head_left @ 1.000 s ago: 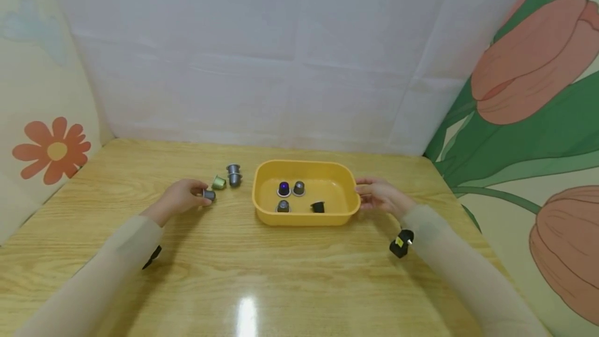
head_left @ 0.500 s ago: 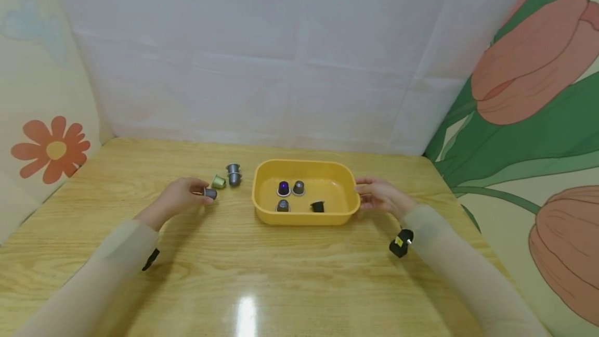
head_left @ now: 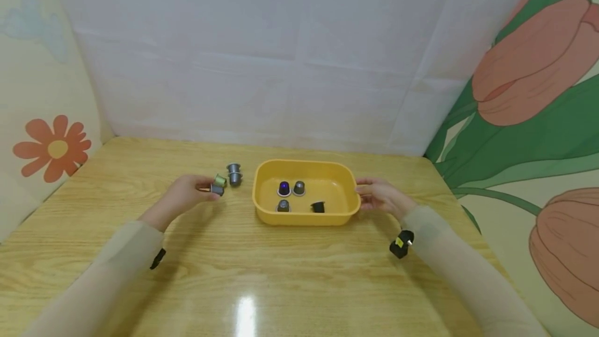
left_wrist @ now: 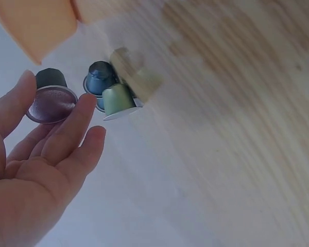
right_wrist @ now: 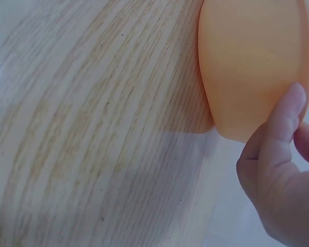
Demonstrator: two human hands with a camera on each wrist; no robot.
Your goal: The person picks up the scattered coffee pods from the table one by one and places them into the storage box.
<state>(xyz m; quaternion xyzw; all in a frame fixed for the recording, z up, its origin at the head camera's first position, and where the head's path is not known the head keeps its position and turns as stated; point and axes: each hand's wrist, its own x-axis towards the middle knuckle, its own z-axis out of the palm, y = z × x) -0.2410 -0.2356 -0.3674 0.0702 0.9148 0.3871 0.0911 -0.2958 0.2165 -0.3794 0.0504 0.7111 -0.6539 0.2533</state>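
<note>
Table: light wood grain top (head_left: 299,280), glare spot (head_left: 246,316) at near edge.
Sleeves: pale, left sleeve (head_left: 100,272) and right sleeve (head_left: 460,264) reach in from the bottom corners.
Wrist gear: black device (head_left: 400,244) under right wrist, smaller dark piece (head_left: 158,259) by left wrist.
Tray: yellow tray (head_left: 306,219), on table, between the hands.
Right hand: right hand (head_left: 381,195) at tray's right end, fingers extended and touching the outer wall, not curled round anything.
In tray, near side: gray capsule (head_left: 283,205) rim down, black capsule (head_left: 318,207) tipped over.
In tray, farther: dark purple-blue capsule (head_left: 284,189) and second gray capsule (head_left: 299,188), both rim down, side by side.
Left hand: left hand (head_left: 180,195) pinching a dark gray capsule (head_left: 217,190) left of tray; foil face toward the palm. Can't tell if clear of table.
Green one: green capsule (left_wrist: 118,101) on its side, just beyond the held one.
Gray pair: two gray capsules (head_left: 234,175) lying rim to rim, between green one and tray.
Back: creased white sheet (head_left: 262,56).
Side walls: orange flower (head_left: 57,148) left, pink tulips (head_left: 533,61) right.
</note>
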